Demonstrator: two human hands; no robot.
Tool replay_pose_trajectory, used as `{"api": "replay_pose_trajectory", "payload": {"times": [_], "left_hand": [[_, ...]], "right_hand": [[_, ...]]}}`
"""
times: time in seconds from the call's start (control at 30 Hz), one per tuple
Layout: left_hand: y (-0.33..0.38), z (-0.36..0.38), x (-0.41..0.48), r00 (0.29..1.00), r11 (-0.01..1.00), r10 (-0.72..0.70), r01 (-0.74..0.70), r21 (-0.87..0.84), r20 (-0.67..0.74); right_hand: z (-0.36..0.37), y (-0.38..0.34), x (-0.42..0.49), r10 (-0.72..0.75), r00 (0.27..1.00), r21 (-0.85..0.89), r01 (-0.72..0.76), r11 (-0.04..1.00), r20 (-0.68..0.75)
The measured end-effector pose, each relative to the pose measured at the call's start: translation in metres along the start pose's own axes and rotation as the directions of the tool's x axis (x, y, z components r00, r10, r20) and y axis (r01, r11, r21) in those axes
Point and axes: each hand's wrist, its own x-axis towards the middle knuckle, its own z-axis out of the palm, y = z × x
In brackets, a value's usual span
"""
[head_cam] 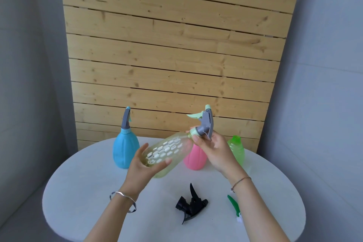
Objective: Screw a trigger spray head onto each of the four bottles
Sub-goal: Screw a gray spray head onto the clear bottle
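The see-through yellow bottle (167,153) is up in the air over the white tabletop (82,192). It is tipped, neck up to the right. The left hand (143,165) wraps its bottom. The right hand (214,147) pinches the grey and green spray head (204,122) on its neck. A black spray head (191,205) lies on the tabletop below.

Both hands (146,165) (214,150) raised, gripping.

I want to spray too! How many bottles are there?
4. The blue bottle stands at the table's back left, the clear bottle is tilted in both hands, and the pink bottle and green bottle stand behind them.
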Motion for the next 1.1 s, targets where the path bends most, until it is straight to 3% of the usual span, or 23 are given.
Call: {"api": "replay_pose_trajectory", "payload": {"times": [0.13, 0.23, 0.37, 0.5, 0.63, 0.77, 0.97, 1.1], "left_hand": [[0.002, -0.003, 0.001, 0.996, 0.973, -0.084, 0.075, -0.217, -0.036], [0.008, -0.003, 0.000, 0.996, 0.945, -0.090, 0.091, -0.313, 0.018], [0.014, -0.005, -0.003, 0.995, 0.953, -0.082, 0.096, -0.287, 0.061], [0.021, -0.008, -0.009, 1.000, 0.965, -0.011, 0.003, -0.262, -0.029], [0.021, -0.006, -0.008, 0.999, 0.945, -0.016, 0.000, -0.327, -0.048], [0.014, -0.002, -0.008, 0.995, 0.946, -0.064, 0.083, -0.314, 0.070], [0.006, 0.001, -0.008, 0.975, 0.959, -0.024, 0.085, -0.272, 0.223], [0.005, -0.001, -0.001, 0.967, 0.908, -0.047, 0.145, -0.392, 0.249]], "right_hand": [[0.003, 0.000, -0.001, -0.012, 1.000, 0.025, 0.013, 1.000, -0.011], [0.007, 0.002, -0.001, -0.030, 0.999, 0.089, 0.034, 0.995, -0.044], [0.006, 0.000, -0.001, -0.058, 0.997, 0.070, 0.062, 0.996, -0.048], [-0.001, 0.000, 0.001, -0.055, 0.998, 0.018, 0.056, 0.998, -0.033], [0.001, 0.006, -0.003, -0.006, 0.999, 0.119, 0.012, 0.993, -0.053], [-0.001, 0.005, -0.004, 0.008, 0.997, 0.114, 0.001, 0.993, -0.076], [-0.014, 0.010, -0.001, 0.055, 0.989, 0.123, -0.038, 0.992, -0.140], [-0.013, 0.014, 0.000, 0.064, 0.988, 0.128, -0.046, 0.991, -0.140]]}}
